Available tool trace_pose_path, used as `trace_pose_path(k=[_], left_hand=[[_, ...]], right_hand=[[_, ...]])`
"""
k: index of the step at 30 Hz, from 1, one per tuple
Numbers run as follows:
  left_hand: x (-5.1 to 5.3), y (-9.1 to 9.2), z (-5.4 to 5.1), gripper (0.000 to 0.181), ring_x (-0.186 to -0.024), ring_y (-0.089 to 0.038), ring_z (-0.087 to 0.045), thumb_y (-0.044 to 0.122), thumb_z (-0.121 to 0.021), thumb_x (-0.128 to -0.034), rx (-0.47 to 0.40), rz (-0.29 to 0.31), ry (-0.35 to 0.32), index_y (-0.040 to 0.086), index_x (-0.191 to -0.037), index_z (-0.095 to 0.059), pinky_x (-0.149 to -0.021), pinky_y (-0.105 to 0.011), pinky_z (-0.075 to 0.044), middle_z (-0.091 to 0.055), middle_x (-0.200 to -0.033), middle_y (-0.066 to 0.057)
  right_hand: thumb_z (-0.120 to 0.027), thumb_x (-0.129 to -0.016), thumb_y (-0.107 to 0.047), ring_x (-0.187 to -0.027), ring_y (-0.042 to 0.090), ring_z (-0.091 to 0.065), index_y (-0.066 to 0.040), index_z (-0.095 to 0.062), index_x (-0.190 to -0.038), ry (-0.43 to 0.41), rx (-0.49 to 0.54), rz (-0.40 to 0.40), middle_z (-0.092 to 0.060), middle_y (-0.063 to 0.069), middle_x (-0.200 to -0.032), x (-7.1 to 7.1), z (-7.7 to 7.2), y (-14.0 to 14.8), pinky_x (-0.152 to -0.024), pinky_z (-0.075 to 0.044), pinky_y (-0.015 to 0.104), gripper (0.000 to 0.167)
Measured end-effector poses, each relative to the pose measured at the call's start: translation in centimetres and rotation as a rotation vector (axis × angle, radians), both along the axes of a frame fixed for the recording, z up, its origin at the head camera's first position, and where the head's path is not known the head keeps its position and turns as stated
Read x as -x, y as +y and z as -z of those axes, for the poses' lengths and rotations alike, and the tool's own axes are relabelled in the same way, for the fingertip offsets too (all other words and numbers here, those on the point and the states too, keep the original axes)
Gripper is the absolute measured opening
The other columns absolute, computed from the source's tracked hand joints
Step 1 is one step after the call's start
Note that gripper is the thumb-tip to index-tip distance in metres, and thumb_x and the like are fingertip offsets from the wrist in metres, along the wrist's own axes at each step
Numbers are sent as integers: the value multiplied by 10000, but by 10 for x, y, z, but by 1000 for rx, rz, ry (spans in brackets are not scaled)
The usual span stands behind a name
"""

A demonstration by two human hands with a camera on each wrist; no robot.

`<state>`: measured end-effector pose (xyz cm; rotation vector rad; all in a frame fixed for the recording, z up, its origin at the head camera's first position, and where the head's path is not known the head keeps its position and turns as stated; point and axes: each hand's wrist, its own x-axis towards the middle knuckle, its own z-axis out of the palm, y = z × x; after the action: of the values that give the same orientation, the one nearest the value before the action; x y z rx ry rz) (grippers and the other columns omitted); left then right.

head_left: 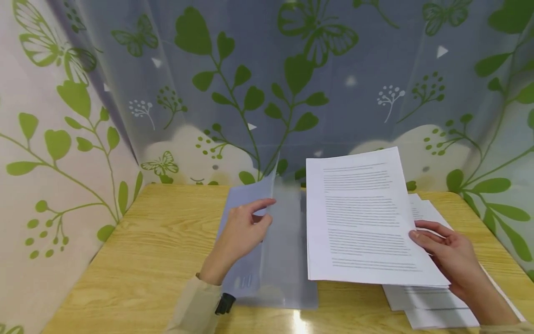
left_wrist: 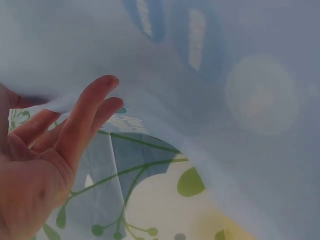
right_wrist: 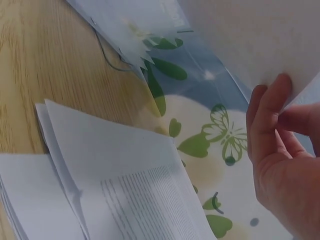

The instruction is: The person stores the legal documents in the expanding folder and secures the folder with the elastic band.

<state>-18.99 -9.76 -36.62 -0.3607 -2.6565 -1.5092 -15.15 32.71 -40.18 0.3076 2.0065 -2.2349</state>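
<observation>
A translucent bluish plastic folder (head_left: pixel 288 278) lies on the table in the head view, its cover (head_left: pixel 239 283) raised and tilted to the left. My left hand (head_left: pixel 242 229) is at the raised cover, index finger extended; in the left wrist view the hand (left_wrist: pixel 55 150) has its fingers loosely extended beside the translucent sheet (left_wrist: pixel 165 90). My right hand (head_left: pixel 454 255) pinches the right edge of a printed paper stack (head_left: pixel 363 218), held up just right of the folder. The right wrist view shows the right hand (right_wrist: pixel 285 145) with thumb and fingers on the held paper (right_wrist: pixel 265 35).
More printed sheets (head_left: pixel 442 317) lie loosely overlapped on the wooden table (head_left: pixel 137 260) at the right, partly under the held stack and my right forearm. A patterned curtain (head_left: pixel 250 69) with leaves and butterflies stands behind the table and along both sides.
</observation>
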Motion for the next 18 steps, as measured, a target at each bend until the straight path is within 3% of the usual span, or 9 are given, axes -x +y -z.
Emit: trace_pose_path(k=[5, 14, 18], left_hand=[[0, 1, -2, 433, -619, -186, -723, 185, -516, -919, 24, 0, 11, 245, -1306, -700, -453, -246, -346, -670, -568, 25], [0, 1, -1, 427, -732, -132, -750, 183, -522, -917, 18, -5, 6, 249, -1296, -708, -450, -246, -352, -685, -579, -17], [0, 2, 0, 427, -818, -172, -772, 182, -526, -912, 11, -14, 21, 257, -1288, -713, -453, -258, -377, -745, -689, -51]], right_hand=[[-640, -998, -111, -757, 64, -713, -348, -732, -1051, 47, 10, -7, -775, -136, -919, 3, 2, -8, -625, -578, 250, 259], [-671, -981, -124, -766, 58, -716, -330, -715, -1063, 63, -1, -3, -772, -132, -922, 7, 2, -25, -631, -583, 253, 226], [-680, -977, -133, -775, 63, -720, -328, -707, -1065, 60, -9, -6, -770, -135, -928, 8, 1, -30, -641, -590, 259, 216]])
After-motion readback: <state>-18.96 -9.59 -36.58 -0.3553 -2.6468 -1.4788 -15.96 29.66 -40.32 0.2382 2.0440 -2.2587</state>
